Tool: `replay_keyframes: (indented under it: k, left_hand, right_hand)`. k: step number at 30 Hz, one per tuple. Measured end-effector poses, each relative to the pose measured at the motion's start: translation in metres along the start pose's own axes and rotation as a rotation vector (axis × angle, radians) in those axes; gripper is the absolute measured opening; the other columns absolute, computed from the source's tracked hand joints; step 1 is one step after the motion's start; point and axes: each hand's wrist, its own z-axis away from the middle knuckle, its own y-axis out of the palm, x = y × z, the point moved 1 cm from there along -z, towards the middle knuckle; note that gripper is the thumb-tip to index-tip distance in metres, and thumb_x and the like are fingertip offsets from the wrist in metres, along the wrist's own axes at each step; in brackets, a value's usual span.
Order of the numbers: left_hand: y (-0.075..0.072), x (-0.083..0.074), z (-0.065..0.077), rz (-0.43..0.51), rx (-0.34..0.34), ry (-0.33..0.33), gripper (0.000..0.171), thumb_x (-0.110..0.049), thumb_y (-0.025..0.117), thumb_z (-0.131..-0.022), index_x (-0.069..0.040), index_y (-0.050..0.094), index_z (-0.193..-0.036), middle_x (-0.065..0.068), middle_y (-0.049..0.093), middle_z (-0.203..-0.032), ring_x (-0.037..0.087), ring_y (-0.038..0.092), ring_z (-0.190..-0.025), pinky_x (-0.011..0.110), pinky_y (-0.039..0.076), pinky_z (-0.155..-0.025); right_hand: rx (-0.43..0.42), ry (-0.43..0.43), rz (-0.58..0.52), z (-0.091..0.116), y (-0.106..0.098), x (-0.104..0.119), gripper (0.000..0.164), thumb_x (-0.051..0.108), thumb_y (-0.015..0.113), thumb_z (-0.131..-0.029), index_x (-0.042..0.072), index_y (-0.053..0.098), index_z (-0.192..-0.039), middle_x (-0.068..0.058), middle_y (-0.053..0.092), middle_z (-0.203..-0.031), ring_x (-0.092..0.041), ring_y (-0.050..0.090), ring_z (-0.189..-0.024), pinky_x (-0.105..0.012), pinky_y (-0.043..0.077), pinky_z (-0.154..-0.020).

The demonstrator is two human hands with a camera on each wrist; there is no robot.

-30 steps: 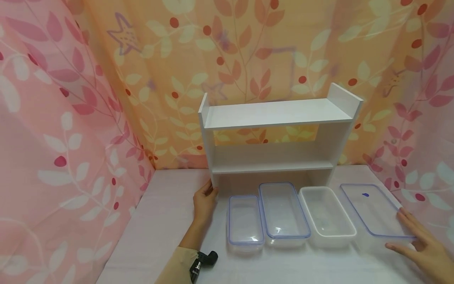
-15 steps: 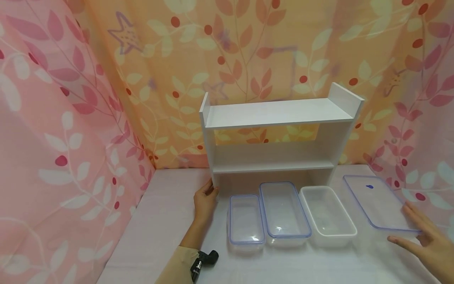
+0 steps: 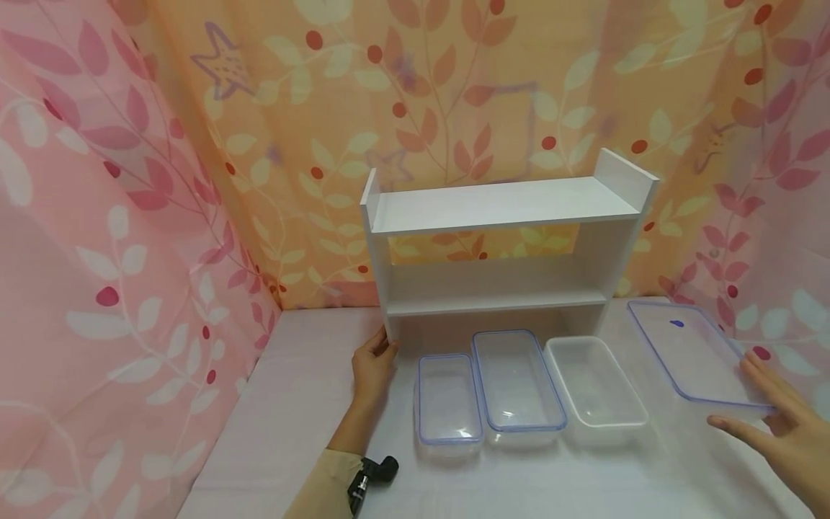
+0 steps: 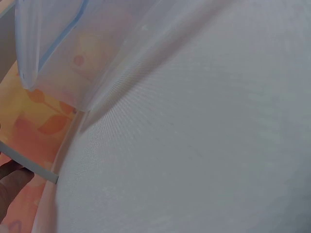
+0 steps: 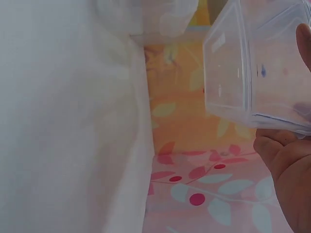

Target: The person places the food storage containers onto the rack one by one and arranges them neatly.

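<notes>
Gripping box (image 3: pixel 699 355) aloft in right hand (image 3: pixel 790 431); pinching shelf (image 3: pixel 502 290) at side with left hand (image 3: pixel 374 369). Could drop box by slackening grip on smooth plastic, or clip tub (image 3: pixel 596 382), left of right hand, by carrying low.

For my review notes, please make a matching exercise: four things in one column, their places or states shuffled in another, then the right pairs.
1. Left hand
2. Right hand
3. White-rimmed translucent plastic box
4. White shelf unit

A. Behind the row of three boxes
B. At the shelf unit's lower left edge
C. At the right end of that row
D. Gripping a blue-rimmed clear plastic box

Pairs: 1-B, 2-D, 3-C, 4-A
</notes>
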Motion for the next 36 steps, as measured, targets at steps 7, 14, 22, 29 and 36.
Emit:
replay_keyframes:
  k: [7, 14, 22, 29, 36]
  left_hand:
    - [0.0, 0.001, -0.001, 0.018, 0.0, -0.003, 0.046, -0.009, 0.075, -0.093, -0.012, 0.065, -0.138, 0.016, 0.069, -0.131, 0.024, 0.071, -0.111, 0.019, 0.056, -0.077]
    - [0.0, -0.001, -0.001, 0.015, -0.004, -0.017, 0.045, -0.009, 0.074, -0.093, -0.012, 0.066, -0.137, 0.014, 0.07, -0.129, 0.023, 0.071, -0.111, 0.018, 0.056, -0.077]
    - [0.001, -0.002, -0.001, 0.022, 0.001, -0.027, 0.046, -0.008, 0.074, -0.093, -0.014, 0.065, -0.138, 0.017, 0.068, -0.133, 0.025, 0.071, -0.113, 0.018, 0.056, -0.079]
    - [0.002, -0.001, -0.002, 0.005, 0.005, -0.03, 0.045, -0.009, 0.074, -0.093, -0.016, 0.066, -0.137, 0.013, 0.068, -0.133, 0.023, 0.071, -0.113, 0.019, 0.056, -0.078]
    - [0.005, 0.003, -0.002, 0.007, 0.007, -0.04, 0.045, -0.011, 0.075, -0.093, -0.018, 0.066, -0.137, 0.002, 0.069, -0.133, 0.021, 0.071, -0.112, 0.021, 0.057, -0.076]
  right_hand:
    - [-0.037, -0.006, -0.017, -0.005, 0.001, 0.02, 0.094, -0.017, 0.075, -0.082, 0.015, 0.033, -0.16, 0.01, 0.021, -0.169, -0.004, 0.012, -0.155, -0.006, 0.02, -0.112]
    - [-0.055, -0.045, -0.043, -0.011, 0.001, 0.038, 0.094, -0.024, 0.074, -0.077, 0.009, 0.038, -0.157, 0.005, 0.027, -0.168, -0.005, 0.02, -0.154, -0.004, 0.026, -0.109]
    - [-0.052, -0.114, -0.073, -0.015, 0.0, 0.057, 0.095, -0.031, 0.072, -0.072, 0.002, 0.04, -0.155, 0.001, 0.031, -0.167, -0.013, 0.017, -0.157, -0.007, 0.028, -0.111]
    - [-0.046, -0.136, -0.102, -0.019, 0.0, 0.069, 0.092, -0.031, 0.071, -0.072, -0.001, 0.041, -0.154, -0.002, 0.031, -0.167, -0.015, 0.022, -0.156, -0.005, 0.031, -0.107]
    - [-0.02, -0.188, -0.248, -0.022, -0.001, 0.081, 0.091, -0.037, 0.069, -0.066, -0.011, 0.042, -0.149, -0.006, 0.038, -0.164, -0.016, 0.027, -0.155, -0.004, 0.036, -0.103]
